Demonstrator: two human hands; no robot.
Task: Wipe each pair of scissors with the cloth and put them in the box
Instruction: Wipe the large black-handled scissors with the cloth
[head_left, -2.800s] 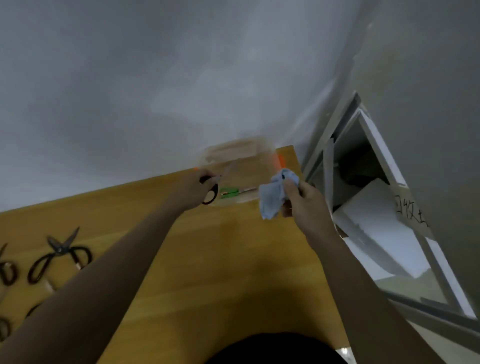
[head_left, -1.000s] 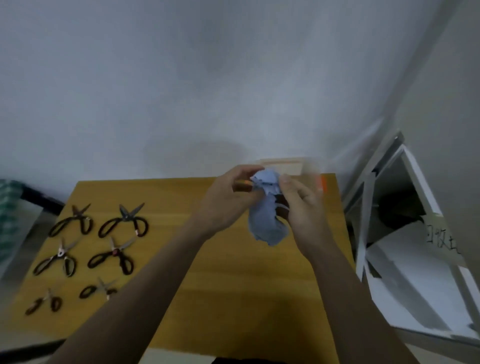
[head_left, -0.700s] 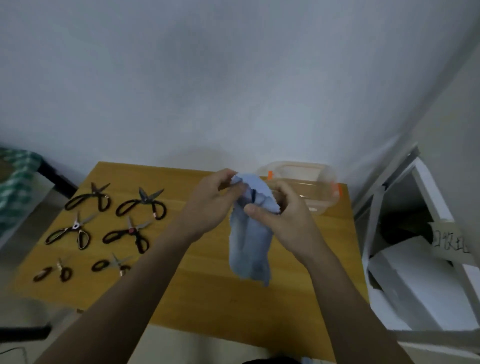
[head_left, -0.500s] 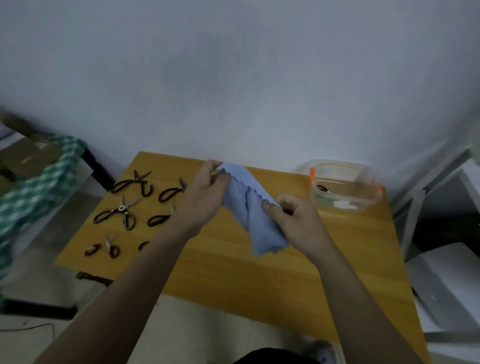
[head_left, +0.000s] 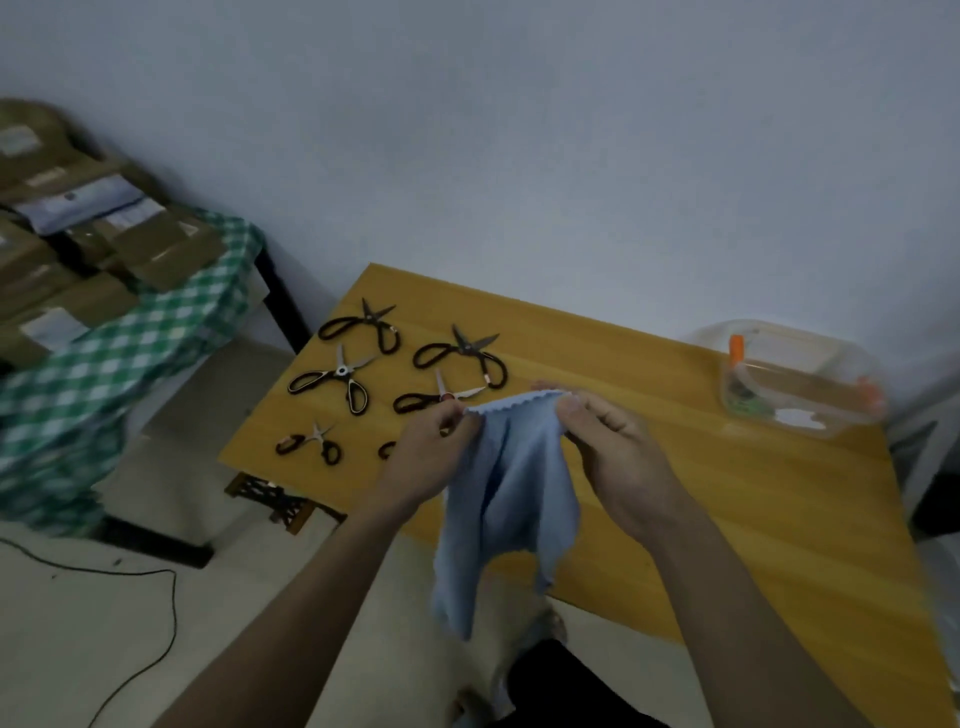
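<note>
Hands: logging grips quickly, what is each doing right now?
Left hand: pinching the cloth at its top edge.
Right hand: pinching the same edge.

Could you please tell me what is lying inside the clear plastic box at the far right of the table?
Through the clear plastic box something green and a white patch show at the bottom. The picture is too blurred to tell whether they are scissors.
</note>
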